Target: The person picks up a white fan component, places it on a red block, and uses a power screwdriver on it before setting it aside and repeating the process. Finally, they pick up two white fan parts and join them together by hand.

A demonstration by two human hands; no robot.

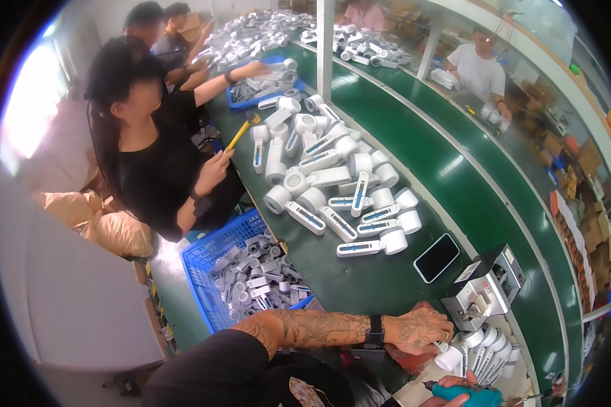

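Green belt (455, 197) runs the full length on the R side, green bench (336, 275) alongside. Co-worker (153, 146) in black on the L side of the bench, one arm out to the far blue tray; more ppl further back and across the belt.

Big pile (326, 178) of white units w/ blue strips mid-bench, mostly lying flat, some stacked. Blue crate (202, 271) at near L edge of bench, full of loose grey parts (254, 279). Metal box (470, 306), open-sided, near R edge of bench. Blue tray (251, 104) up top, heaped w/ parts. Row (487, 357) of white units fanned side by side just below the box. Phone (437, 258), dark screen, between pile and box.

L hand (419, 330) palm-down, just L of the box, fingers at white unit (448, 359) beside the row; tips partly hidden, can't tell if it's gripped. R hand (455, 400) at bottom edge, partly cut off, closed around teal driver (474, 394), bit pointing L. Yellow-handled hammer (237, 137) in co-worker's other hand.
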